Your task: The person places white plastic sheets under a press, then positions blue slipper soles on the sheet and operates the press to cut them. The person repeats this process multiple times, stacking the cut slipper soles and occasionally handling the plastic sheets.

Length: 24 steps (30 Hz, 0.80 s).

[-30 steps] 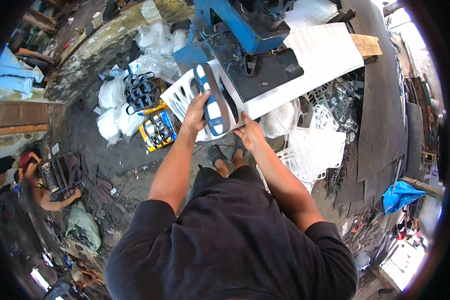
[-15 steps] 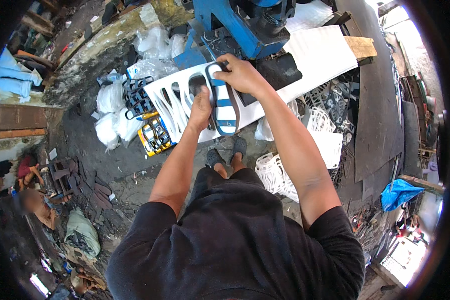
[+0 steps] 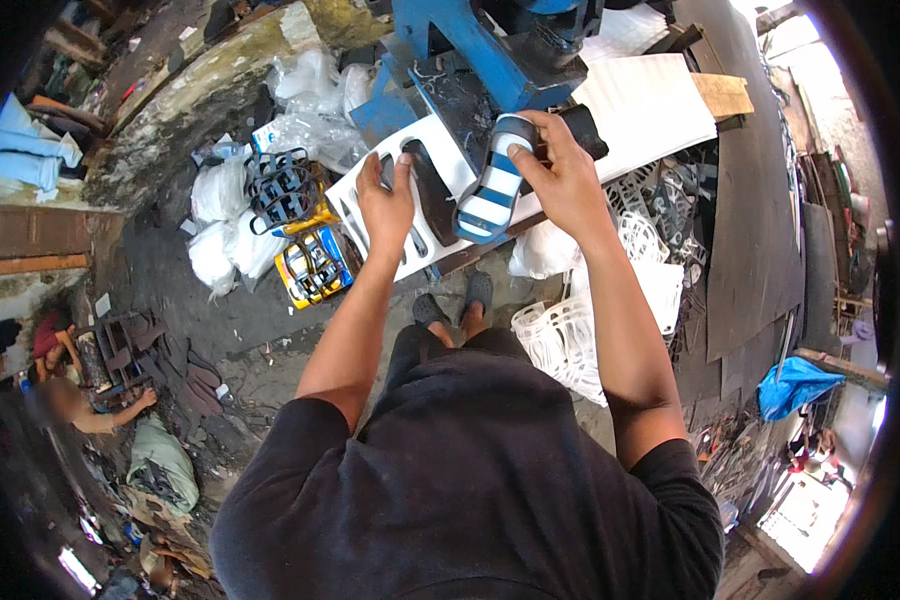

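My right hand (image 3: 562, 175) grips a sole-shaped piece (image 3: 498, 180) with blue and white stripes and a dark rim, thumb on its striped face. It is tilted over the right part of a white foam sheet (image 3: 448, 152). Long sole-shaped openings are cut through the sheet. My left hand (image 3: 386, 205) is over the sheet's left part, thumb and fingers apart, with nothing in it. Just beyond the sheet stands a blue press machine (image 3: 510, 75).
More white sheets (image 3: 650, 110) lie right of the press. White cut-out scrap (image 3: 560, 350) and plastic bags (image 3: 245, 250) lie around the bench. Metal sole-shaped frames (image 3: 315, 270) sit on a yellow box at left. People work at far left.
My right hand has carried the striped piece up and right, off the sheet. The left hand has come away from it and spread its fingers. The sheet has shifted right.
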Motion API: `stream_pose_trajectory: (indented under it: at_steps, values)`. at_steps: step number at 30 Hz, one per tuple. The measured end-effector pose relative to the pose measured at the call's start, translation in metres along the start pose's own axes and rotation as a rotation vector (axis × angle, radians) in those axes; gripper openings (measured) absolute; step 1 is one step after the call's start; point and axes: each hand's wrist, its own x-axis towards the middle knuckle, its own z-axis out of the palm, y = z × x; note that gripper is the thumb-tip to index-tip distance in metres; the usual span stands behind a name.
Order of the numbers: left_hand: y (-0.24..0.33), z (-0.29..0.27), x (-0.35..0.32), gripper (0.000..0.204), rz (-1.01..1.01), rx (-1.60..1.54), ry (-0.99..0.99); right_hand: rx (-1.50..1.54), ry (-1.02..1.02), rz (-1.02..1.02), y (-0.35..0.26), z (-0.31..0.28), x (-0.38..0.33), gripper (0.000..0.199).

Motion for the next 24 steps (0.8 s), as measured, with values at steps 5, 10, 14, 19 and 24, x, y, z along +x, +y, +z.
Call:
stream_pose_trajectory:
  at_steps: [5,10,14,19,24]
  values:
    - [0.116,0.005,-0.062,0.101,0.426,-0.117,-0.577,-0.085,-0.016,0.047,0.004,-0.012,-0.040,0.038]
    - [0.099,0.037,-0.111,0.099,0.353,-0.104,-0.732,-0.171,0.167,0.237,0.039,-0.004,-0.073,0.045]
    - [0.084,0.044,-0.137,0.095,0.267,-0.098,-0.901,-0.198,0.131,0.199,0.091,-0.008,-0.107,0.024]
    - [0.081,0.062,-0.153,0.082,0.324,-0.090,-1.038,0.420,-0.150,0.620,0.135,-0.061,-0.122,0.031]
    - [0.075,0.112,-0.173,0.082,0.186,-0.222,-0.990,0.288,-0.131,0.643,0.224,-0.093,-0.117,0.030]
